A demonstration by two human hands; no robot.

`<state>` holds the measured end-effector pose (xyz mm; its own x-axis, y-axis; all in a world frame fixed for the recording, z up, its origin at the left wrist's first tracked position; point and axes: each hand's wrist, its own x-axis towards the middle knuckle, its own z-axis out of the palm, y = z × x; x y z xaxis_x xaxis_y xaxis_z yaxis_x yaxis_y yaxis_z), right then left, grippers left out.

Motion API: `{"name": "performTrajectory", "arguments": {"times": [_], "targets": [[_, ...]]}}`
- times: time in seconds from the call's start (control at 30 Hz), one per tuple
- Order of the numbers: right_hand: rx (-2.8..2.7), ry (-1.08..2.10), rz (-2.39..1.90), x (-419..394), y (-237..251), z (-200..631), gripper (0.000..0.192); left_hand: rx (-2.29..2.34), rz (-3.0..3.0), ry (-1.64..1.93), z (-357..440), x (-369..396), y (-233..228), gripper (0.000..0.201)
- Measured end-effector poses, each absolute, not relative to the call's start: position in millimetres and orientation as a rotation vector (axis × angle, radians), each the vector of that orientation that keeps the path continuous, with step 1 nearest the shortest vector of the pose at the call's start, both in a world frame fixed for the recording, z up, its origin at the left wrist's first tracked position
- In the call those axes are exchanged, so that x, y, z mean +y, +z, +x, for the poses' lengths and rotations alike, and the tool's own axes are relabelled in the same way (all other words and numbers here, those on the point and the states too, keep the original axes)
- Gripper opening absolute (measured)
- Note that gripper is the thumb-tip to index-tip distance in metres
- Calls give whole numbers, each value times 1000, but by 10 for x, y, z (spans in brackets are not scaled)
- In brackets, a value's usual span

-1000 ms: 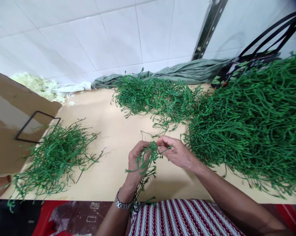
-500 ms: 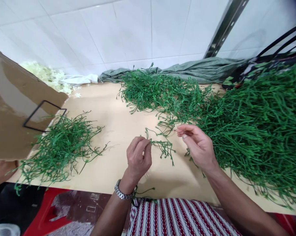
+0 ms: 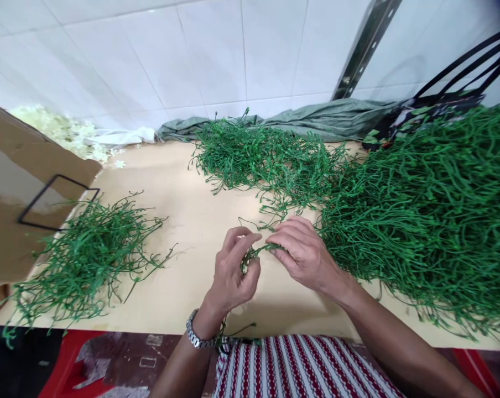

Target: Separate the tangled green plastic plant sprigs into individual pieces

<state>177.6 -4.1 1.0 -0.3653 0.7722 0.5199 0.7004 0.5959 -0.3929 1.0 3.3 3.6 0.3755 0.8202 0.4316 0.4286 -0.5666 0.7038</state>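
Thin green artificial stems (image 3: 250,257) with small knobbed tips run between my two hands above the table. My left hand (image 3: 235,271), a metal watch on its wrist, is curled round part of them, with thumb and forefinger bent. From the other side my right hand (image 3: 302,253) pinches the stems' end, its fingertips close to those of my left hand. A few loose stems lie just beyond my hands, partly hidden by them. Palms and some fingers are out of sight.
A large heap of green stems (image 3: 399,221) fills the right side. Another pile (image 3: 258,155) lies at the back, a third (image 3: 88,254) at the left. Beside that stands a cardboard box (image 3: 9,221) with a black wire frame (image 3: 59,202). Pale flowers (image 3: 63,130) sit behind.
My right hand has come left from beside the large heap and now pinches the stems at my left hand. My left hand's fingers have shifted round them. The view has turned slightly right.
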Motion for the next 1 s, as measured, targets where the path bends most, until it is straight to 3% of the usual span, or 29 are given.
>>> {"name": "performTrajectory", "arguments": {"times": [0.1, 0.33, 0.67, 0.87, 1.0], "targets": [[-2172, 14, -1108, -32, 39, 1775, 20, 960, 1980, 893, -33, 84, 134, 22], [-2176, -204, -1165, -26, 61, 1739, 20, 962, 1734, 790, 13, 117, 163, 23], [-2112, 237, -1200, -20, 165, 1931, 52, 1139, 1982, 1005, 19, 100, 123, 20], [-2085, -179, -982, -27, 172, 1888, 28, 1211, 2036, 1042, 68, 87, 106, 18], [-2067, -222, -973, -55, -1, 1800, 19, 1270, 1886, 1068, 96, 75, 96, 18]]}}
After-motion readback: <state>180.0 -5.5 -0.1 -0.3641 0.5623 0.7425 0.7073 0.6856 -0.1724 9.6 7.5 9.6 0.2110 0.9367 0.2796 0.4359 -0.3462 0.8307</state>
